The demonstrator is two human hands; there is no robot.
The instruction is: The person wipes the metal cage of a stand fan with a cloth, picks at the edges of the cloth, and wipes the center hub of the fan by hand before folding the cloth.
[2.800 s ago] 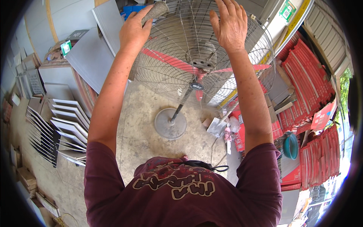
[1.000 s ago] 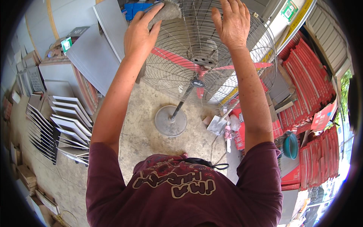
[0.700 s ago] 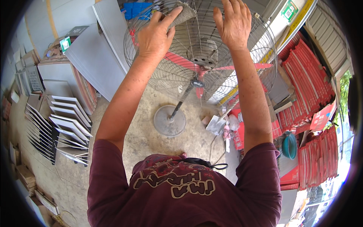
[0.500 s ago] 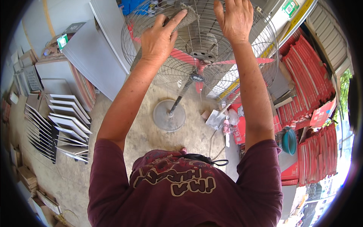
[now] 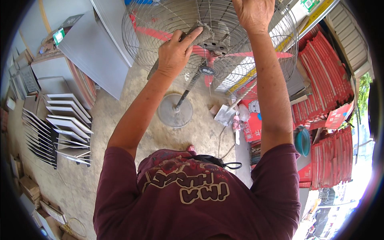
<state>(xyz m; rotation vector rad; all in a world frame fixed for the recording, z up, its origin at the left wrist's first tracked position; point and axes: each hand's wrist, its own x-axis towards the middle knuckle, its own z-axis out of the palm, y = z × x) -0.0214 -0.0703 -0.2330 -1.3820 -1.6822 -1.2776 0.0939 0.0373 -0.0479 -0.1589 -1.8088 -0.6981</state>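
A pedestal fan (image 5: 219, 47) with pink-red blades and a round wire guard stands in front of me. My left hand (image 5: 175, 56) is closed around a dusty grey rag (image 5: 205, 33); the index finger lies stretched along it. The rag's fuzzy end is against the guard near the fan's hub, and a darker strip hangs by my wrist. My right hand (image 5: 255, 17) is at the guard's upper right, thumb apart, nothing seen in it. Its fingertips are cut off by the upper edge. The fan's round base (image 5: 175, 114) rests on the floor.
Several white-edged panels (image 5: 68, 116) stand in racks at the left, near a leaning grey board (image 5: 98, 52). Red stacked cartons (image 5: 322, 76), a teal basin (image 5: 303, 142) and a dustpan (image 5: 225, 115) are at the right. A cord (image 5: 221, 140) trails over the floor.
My left hand and the rag have moved down and to the right across the guard, closer to the hub. My right hand has shifted slightly up and right. The view has tilted a little.
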